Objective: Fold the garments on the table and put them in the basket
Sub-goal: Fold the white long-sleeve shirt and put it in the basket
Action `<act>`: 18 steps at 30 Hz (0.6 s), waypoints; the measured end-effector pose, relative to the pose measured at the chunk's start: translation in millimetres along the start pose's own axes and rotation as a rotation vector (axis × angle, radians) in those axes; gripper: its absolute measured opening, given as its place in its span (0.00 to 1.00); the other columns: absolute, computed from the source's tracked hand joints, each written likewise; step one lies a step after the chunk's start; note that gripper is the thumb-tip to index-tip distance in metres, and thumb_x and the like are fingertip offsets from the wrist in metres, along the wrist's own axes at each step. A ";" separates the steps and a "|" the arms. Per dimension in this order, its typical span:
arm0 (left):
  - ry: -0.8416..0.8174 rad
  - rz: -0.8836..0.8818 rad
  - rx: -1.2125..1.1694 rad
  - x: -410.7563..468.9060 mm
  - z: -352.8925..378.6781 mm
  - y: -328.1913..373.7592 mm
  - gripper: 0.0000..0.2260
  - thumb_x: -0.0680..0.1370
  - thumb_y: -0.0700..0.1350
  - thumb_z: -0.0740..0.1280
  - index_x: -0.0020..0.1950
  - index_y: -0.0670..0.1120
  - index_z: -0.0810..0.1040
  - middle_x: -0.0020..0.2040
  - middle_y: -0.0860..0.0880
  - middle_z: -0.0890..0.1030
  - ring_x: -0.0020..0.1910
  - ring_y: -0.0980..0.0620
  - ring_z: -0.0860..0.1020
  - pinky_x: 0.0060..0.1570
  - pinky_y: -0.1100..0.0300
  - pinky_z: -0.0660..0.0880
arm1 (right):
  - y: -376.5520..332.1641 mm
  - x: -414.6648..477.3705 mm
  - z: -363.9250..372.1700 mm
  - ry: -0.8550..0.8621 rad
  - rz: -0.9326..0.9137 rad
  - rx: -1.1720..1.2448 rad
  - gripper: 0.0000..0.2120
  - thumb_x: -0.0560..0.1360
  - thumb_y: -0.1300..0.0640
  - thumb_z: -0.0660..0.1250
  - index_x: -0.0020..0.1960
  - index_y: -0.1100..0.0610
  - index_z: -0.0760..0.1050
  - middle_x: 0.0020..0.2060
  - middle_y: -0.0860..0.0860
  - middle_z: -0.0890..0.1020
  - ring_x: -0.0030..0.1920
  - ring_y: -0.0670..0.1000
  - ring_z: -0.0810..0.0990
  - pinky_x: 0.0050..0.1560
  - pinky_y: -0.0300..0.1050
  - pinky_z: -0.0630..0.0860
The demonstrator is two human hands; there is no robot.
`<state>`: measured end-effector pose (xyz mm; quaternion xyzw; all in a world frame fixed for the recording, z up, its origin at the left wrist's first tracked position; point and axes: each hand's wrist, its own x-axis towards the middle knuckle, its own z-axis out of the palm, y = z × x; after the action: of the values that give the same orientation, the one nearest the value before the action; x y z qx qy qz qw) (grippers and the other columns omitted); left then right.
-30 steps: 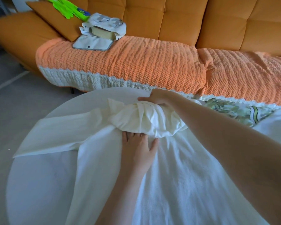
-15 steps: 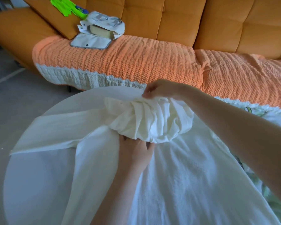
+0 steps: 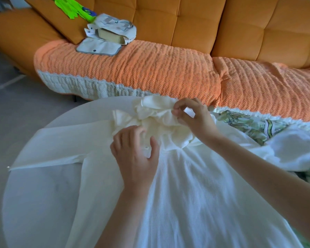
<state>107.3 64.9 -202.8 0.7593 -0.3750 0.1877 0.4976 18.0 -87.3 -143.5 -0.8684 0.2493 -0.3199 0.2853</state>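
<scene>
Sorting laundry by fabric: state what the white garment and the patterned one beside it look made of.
White garment: probably cotton-like cloth, matte; a fine ribbed or waffle texture shows, and it bunches softly at the top. Patterned garment: apparently a smoother, thinner printed fabric with green-yellow motifs; its fibre cannot be told.

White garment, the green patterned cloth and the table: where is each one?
White garment (image 3: pixel 195 194), head view, on its flat body.
Green patterned cloth (image 3: pixel 245 123), head view, on its printed top.
Table (image 3: pixel 43 203), head view, on its bare left part.
</scene>
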 end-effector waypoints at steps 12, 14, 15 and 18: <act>0.086 -0.546 -0.608 21.4 -6.9 -8.4 0.14 0.80 0.46 0.53 0.58 0.50 0.77 0.48 0.54 0.81 0.51 0.55 0.79 0.51 0.64 0.72 | 5.9 -118.4 -11.5 -0.355 -0.384 -0.332 0.03 0.73 0.51 0.68 0.42 0.46 0.75 0.35 0.40 0.77 0.47 0.43 0.74 0.69 0.52 0.62; 0.021 -0.585 -0.594 23.4 -15.1 -14.3 0.11 0.80 0.43 0.58 0.54 0.48 0.79 0.46 0.54 0.81 0.50 0.55 0.79 0.49 0.66 0.72 | 1.6 -128.5 -20.5 -0.429 -0.323 -0.324 0.03 0.74 0.49 0.67 0.42 0.46 0.76 0.36 0.40 0.78 0.47 0.42 0.75 0.66 0.48 0.65; -0.035 -0.555 -0.549 24.7 -19.7 -18.1 0.09 0.79 0.42 0.60 0.53 0.49 0.79 0.48 0.54 0.80 0.51 0.57 0.78 0.50 0.69 0.71 | -3.6 -131.0 -26.0 -0.430 -0.272 -0.273 0.04 0.74 0.47 0.67 0.43 0.47 0.78 0.36 0.40 0.78 0.46 0.41 0.76 0.64 0.43 0.67; -0.223 -0.506 -0.363 38.6 -34.4 -25.4 0.05 0.78 0.44 0.64 0.53 0.50 0.76 0.52 0.50 0.78 0.50 0.56 0.77 0.47 0.71 0.69 | -24.4 -128.4 -43.9 -0.248 0.019 -0.009 0.04 0.74 0.51 0.67 0.44 0.49 0.81 0.35 0.41 0.80 0.41 0.40 0.79 0.49 0.30 0.71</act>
<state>154.6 86.6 -178.1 0.7430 -0.2542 -0.0961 0.6116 -92.7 -5.6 -152.9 -0.9002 0.2217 -0.2062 0.3131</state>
